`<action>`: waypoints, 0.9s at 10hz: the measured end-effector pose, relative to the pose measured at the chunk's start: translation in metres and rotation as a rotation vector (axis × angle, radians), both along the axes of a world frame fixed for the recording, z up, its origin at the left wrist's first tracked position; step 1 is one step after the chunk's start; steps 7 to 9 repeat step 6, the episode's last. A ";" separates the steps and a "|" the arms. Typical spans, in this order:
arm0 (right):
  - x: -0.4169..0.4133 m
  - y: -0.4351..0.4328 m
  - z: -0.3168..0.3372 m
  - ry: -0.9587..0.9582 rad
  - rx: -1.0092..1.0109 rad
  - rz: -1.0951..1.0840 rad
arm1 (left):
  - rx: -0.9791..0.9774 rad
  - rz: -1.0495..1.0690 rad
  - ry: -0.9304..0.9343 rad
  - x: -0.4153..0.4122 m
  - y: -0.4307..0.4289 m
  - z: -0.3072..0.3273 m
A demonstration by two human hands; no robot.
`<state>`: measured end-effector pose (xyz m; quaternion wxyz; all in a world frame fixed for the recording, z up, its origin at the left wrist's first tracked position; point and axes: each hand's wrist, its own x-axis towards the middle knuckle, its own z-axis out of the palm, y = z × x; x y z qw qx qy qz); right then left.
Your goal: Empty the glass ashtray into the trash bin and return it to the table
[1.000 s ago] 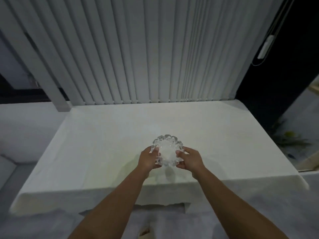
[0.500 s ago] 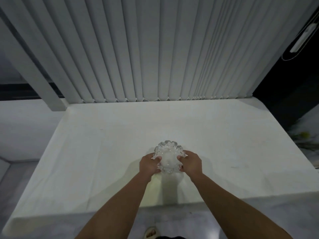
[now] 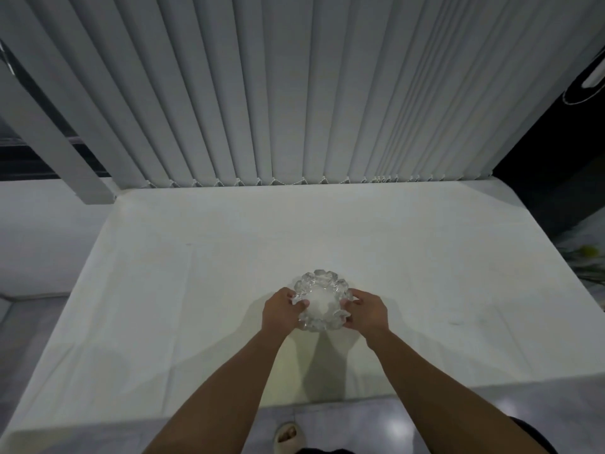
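A clear glass ashtray (image 3: pixel 320 299) with a scalloped, lumpy rim is held between both hands over the white-clothed table (image 3: pixel 196 290), near its front middle. My left hand (image 3: pixel 282 310) grips its left side with the thumb over the rim. On the other side, my right hand (image 3: pixel 367 310) clasps the rim the same way. The bowl looks pale inside; I cannot tell whether it touches the cloth. No trash bin is in view.
White vertical blinds (image 3: pixel 294 93) hang along the table's far edge. A white post (image 3: pixel 65 152) slants at the back left. A dark opening and some greenery (image 3: pixel 586 257) lie to the right. My sandalled foot (image 3: pixel 288 437) stands on glossy floor tiles below the table's front edge.
The view has moved closer to the table. Both hands have carried the ashtray a little farther in over the tabletop, keeping the same two-handed grip.
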<state>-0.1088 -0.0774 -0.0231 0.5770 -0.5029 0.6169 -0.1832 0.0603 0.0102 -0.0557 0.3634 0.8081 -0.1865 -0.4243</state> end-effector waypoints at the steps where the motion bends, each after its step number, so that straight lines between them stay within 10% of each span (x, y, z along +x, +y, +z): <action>1: 0.001 -0.001 0.004 0.031 -0.033 0.048 | -0.003 -0.033 -0.039 -0.003 0.001 0.010; 9: 0.005 -0.019 0.033 0.486 -0.261 0.528 | 0.157 -0.184 -0.259 0.005 -0.001 0.048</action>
